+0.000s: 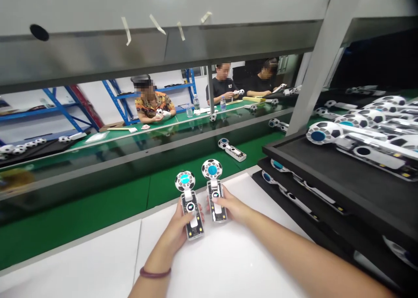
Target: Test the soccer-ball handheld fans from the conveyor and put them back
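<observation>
My left hand (178,228) is wrapped round a soccer-patterned device (195,229), its thumb on the front below a small round display. The round head of that device shows a lit cyan centre. Beside it, my right hand (231,204) grips a second soccer-patterned device (217,214), with its thumb close to the round display. Its head has a blue centre. Both devices are held upright, close together but apart, over the white work surface (228,263). Another such device (235,153) lies on the green belt beyond them.
Stacked black trays (294,158) with many similar devices stand at the right. A green conveyor (124,202) crosses in front, with a slanted grey post (321,58) at right. Several people sit across it, such as a person in a patterned shirt (150,102).
</observation>
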`<act>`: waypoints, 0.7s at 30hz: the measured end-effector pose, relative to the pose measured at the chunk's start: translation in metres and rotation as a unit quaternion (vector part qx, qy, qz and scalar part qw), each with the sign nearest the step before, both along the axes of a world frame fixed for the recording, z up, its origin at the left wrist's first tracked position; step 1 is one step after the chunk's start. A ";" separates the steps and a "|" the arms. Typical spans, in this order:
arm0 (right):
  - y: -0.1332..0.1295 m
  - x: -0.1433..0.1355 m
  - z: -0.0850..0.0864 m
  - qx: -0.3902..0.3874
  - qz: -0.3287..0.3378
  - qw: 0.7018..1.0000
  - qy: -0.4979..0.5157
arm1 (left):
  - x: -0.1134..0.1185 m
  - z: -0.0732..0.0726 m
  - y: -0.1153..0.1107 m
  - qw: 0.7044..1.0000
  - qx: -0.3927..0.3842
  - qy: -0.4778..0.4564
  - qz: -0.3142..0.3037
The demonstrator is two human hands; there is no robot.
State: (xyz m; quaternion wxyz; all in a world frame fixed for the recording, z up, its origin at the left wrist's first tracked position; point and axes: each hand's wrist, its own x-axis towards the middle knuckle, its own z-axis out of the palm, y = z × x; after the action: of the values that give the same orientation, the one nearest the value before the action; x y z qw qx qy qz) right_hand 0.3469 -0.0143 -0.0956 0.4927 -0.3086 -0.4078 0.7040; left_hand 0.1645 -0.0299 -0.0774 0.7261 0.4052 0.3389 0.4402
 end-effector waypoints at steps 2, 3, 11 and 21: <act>0.000 0.001 0.000 -0.007 0.019 1.000 0.017 | -0.002 0.001 -0.001 1.000 0.000 0.010 -0.009; -0.001 0.002 0.000 -0.010 0.019 1.000 0.019 | -0.002 0.000 -0.002 1.000 -0.001 0.014 -0.009; -0.003 0.003 0.003 -0.020 0.015 1.000 0.016 | 0.000 0.002 -0.005 0.999 -0.009 0.046 0.003; -0.002 0.003 -0.001 -0.020 0.025 0.999 -0.006 | 0.001 -0.001 -0.005 0.998 0.009 0.055 0.007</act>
State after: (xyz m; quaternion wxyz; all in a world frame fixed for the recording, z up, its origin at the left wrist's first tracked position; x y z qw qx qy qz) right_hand 0.3503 -0.0160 -0.0961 0.4664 -0.3125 -0.4041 0.7222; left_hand 0.1654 -0.0351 -0.0786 0.6994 0.4326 0.3776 0.4255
